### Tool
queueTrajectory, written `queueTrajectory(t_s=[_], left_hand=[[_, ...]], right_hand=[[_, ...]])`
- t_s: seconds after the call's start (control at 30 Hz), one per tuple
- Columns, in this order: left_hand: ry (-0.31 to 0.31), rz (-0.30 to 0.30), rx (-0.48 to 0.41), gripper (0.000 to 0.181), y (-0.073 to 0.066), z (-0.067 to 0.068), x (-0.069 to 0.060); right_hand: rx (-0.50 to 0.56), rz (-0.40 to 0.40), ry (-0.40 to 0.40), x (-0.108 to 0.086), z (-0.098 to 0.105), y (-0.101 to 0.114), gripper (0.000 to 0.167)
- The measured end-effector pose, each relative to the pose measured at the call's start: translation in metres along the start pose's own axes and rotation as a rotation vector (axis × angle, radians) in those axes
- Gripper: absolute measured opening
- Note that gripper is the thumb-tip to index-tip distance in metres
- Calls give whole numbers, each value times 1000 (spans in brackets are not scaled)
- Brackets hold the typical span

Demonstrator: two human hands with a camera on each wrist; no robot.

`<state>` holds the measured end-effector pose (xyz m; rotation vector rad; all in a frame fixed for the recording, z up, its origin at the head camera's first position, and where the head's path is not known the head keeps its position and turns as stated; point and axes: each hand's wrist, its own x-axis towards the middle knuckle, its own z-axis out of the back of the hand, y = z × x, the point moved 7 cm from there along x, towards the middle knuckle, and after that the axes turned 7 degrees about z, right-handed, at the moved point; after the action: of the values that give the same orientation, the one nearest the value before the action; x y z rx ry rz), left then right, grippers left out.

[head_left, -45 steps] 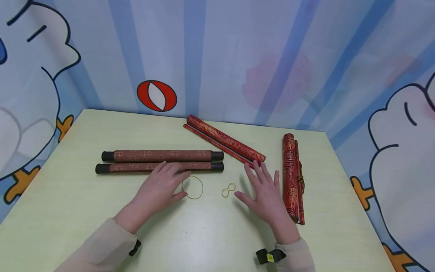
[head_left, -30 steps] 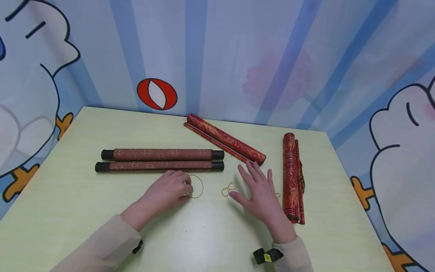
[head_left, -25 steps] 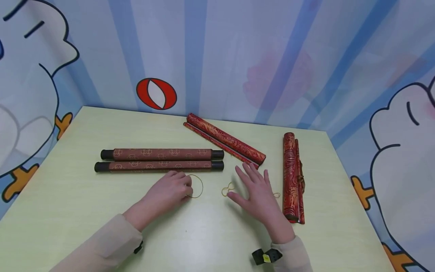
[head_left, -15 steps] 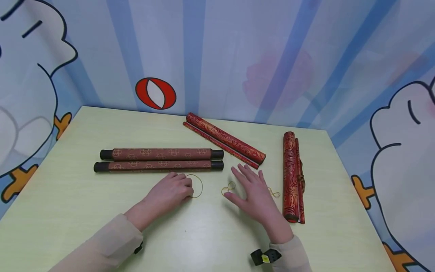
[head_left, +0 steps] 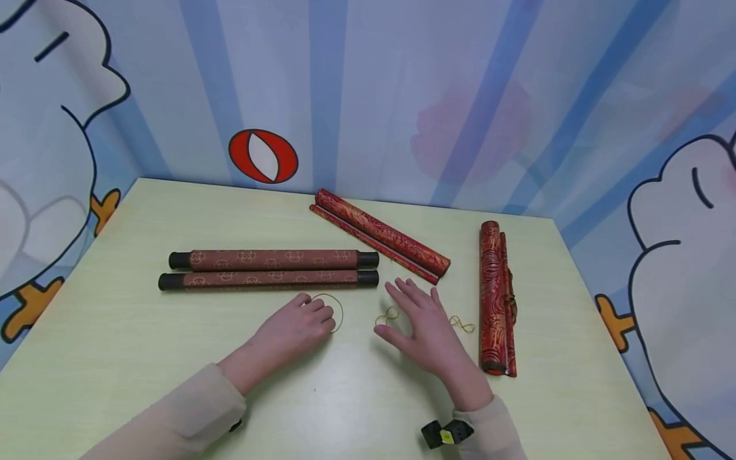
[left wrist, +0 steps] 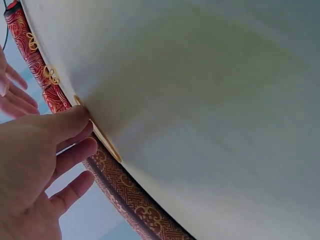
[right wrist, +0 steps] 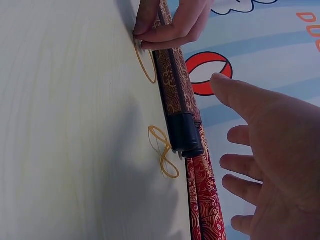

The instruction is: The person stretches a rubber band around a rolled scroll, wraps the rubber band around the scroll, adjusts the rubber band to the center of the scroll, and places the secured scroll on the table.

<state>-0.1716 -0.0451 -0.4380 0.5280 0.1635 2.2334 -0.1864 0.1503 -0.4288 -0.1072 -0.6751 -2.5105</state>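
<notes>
My left hand (head_left: 296, 329) pinches the near-left edge of a round yellow rubber band (right wrist: 147, 67) between thumb and fingertips, as the right wrist view shows. The band lies on the table just in front of a brown patterned scroll (head_left: 276, 259) with black end knobs, rolled from both ends. My right hand (head_left: 428, 332) is held above the table, fingers spread and holding nothing. Near its thumb lies a rubber band twisted into a figure eight (right wrist: 165, 152). A second twisted rubber band (head_left: 462, 325) lies just to the right of that hand.
A red and gold scroll (head_left: 382, 233) lies slanted at the back of the pale table (head_left: 322, 409). Another red scroll (head_left: 491, 297), tied with a cord, lies lengthwise at the right. A printed blue cloth (head_left: 368, 96) stands behind.
My left hand has gone from relaxed fingers beside the round rubber band to pinching its edge, shifting slightly right. The right hand has drifted left, uncovering the second twisted rubber band.
</notes>
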Motion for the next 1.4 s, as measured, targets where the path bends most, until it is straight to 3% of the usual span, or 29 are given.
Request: queueTrajectory(t_s=[0.13, 0.27, 0.37, 0.77, 1.03, 1.4], left_hand=[[41, 28, -15, 7, 1, -2, 0], [123, 95, -74, 6, 8, 0, 0], [144, 148, -116, 4, 15, 7, 4], [10, 276, -271, 11, 44, 50, 28], [-38, 272, -359, 13, 52, 76, 41], [-98, 237, -410, 13, 55, 104, 56]], right_hand=[[27, 2, 1, 2, 0, 2, 75], [38, 23, -9, 3, 2, 4, 73], [49, 45, -20, 5, 4, 7, 71], [126, 109, -26, 17, 13, 23, 62], [190, 121, -49, 25, 20, 32, 56], [238, 222, -171, 39, 40, 43, 43]])
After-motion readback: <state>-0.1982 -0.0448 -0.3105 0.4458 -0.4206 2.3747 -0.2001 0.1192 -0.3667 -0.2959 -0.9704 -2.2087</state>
